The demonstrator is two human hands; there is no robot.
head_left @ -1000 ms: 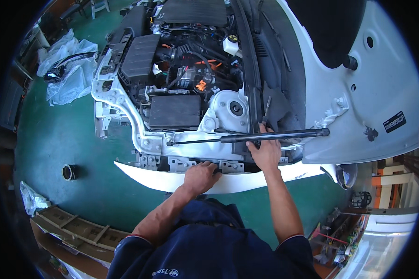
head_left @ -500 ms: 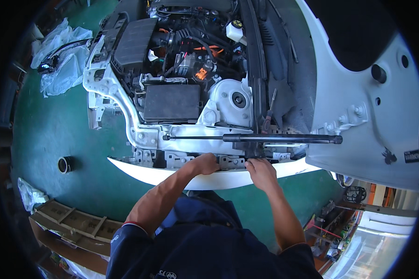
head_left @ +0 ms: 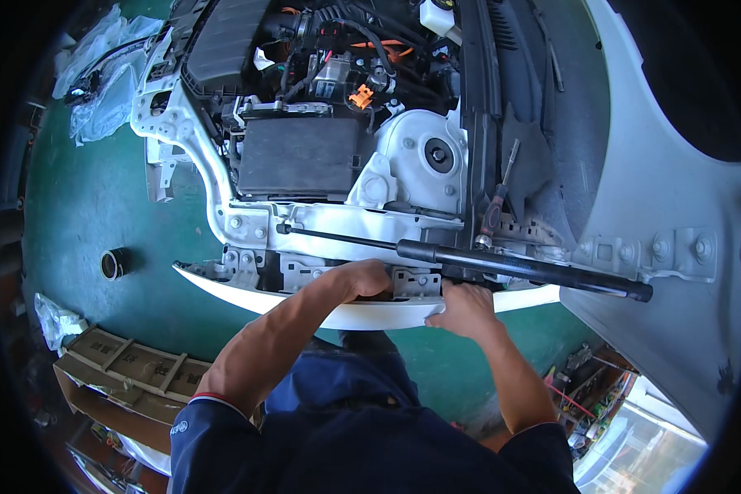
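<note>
A white car fender (head_left: 305,314) runs across in front of me, with metal brackets (head_left: 417,281) along its upper edge. My left hand (head_left: 366,280) reaches over this edge into the gap between fender and car body; its fingers are hidden. To the right, my right hand (head_left: 467,311) grips the fender's edge, thumb on the outer face and fingers over the inner side. Above both hands a black gas strut (head_left: 502,262) slants from the body rail to the raised white hood (head_left: 675,198).
Beyond the rail lie a black box cover (head_left: 298,156), a strut tower (head_left: 416,156) and an orange connector (head_left: 361,96). A screwdriver (head_left: 497,202) rests near the windshield base. A black ring-shaped part (head_left: 114,263), plastic sheeting (head_left: 111,90) and a cardboard box (head_left: 132,366) are at left.
My left hand has gone deeper into the gap. The right thumb has moved down onto the fender's outer face. The view has shifted, and the strut now appears more slanted.
</note>
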